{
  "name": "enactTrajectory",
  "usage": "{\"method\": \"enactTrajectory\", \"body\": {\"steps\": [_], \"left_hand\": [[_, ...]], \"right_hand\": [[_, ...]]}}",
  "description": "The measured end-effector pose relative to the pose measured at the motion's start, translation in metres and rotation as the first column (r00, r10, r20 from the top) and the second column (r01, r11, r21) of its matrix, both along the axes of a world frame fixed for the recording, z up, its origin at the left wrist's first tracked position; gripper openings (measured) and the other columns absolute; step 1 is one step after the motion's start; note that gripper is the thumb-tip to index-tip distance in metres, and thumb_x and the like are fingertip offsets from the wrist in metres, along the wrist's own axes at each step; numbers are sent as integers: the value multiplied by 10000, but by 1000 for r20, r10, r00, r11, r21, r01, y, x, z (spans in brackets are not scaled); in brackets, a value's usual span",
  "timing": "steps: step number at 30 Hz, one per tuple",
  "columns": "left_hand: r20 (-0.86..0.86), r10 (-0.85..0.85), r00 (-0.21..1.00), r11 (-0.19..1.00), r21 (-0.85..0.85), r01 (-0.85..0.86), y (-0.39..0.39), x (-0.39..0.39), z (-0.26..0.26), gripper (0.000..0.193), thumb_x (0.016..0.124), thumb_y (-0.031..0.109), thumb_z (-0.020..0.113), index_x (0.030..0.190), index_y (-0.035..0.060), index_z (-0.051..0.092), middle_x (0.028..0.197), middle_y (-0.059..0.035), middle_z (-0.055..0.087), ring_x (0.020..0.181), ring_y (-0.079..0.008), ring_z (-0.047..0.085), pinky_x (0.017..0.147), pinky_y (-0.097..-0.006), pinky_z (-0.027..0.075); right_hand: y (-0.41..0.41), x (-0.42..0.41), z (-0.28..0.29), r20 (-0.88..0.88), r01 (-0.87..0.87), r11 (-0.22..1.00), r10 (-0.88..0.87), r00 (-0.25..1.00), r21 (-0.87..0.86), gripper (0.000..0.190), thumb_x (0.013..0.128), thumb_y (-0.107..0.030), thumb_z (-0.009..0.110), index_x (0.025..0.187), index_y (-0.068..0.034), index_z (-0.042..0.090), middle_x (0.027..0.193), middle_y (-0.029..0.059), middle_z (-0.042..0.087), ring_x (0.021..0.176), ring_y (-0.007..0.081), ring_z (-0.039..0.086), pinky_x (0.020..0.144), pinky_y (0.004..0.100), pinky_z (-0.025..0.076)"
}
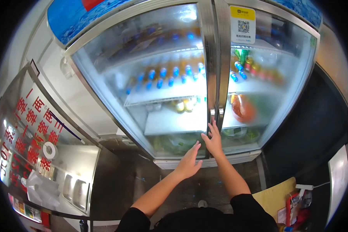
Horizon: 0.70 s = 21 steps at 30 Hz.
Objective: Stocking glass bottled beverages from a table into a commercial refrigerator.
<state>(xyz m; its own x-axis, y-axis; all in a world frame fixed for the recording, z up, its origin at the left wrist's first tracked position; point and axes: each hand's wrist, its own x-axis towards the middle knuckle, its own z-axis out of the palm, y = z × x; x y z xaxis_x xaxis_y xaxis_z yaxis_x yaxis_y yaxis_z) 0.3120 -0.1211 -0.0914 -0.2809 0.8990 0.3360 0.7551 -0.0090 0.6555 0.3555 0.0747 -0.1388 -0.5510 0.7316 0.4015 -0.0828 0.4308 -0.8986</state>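
A two-door glass display refrigerator (209, 52) stands before me, both of its doors closed. My right hand (214, 142) is raised with spread fingers just below the door handles (216, 112), near the seam between the doors; I cannot tell whether it touches the metal. Lower and to the left, my left hand (188, 162) has its fingers apart and nothing in it. Through the fogged left door, rows of bottles with blue caps (175, 71) show on a shelf. Behind the right door sits a red-orange bundle (241, 109), with red and gold cans (256, 69) above it.
At the left is a stainless steel counter (75, 156) with inset pans (80, 188), behind a clear panel with red lettering (32, 116). A paper roll (49, 150) and plastic bags (43, 188) are there too. A wooden tabletop (274, 197) stands at lower right, by a dark wall (304, 124).
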Motion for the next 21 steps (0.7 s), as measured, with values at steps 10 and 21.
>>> {"method": "enactTrajectory", "body": {"steps": [10, 21], "left_hand": [[289, 19, 957, 993, -117, 16, -12, 15, -38, 723, 914, 110, 677, 1534, 15, 317, 1528, -258, 419, 1399, -359, 460, 1079, -418, 449], [723, -98, 684, 872, -269, 409, -174, 42, -165, 583, 916, 30, 660, 1448, 1, 422, 1406, -185, 570, 1092, -234, 681, 861, -329, 566]], "right_hand": [[-26, 43, -40, -220, -265, 911, 201, 955, -317, 544, 952, -212, 719, 1405, 25, 535, 1260, 174, 665, 1102, 204, 653, 936, 333, 526], [-233, 255, -97, 495, 37, 944, 138, 858, -327, 326, 978, -225, 662, 1213, 1, 666, 1074, 127, 751, 960, 204, 723, 872, 344, 560]]}}
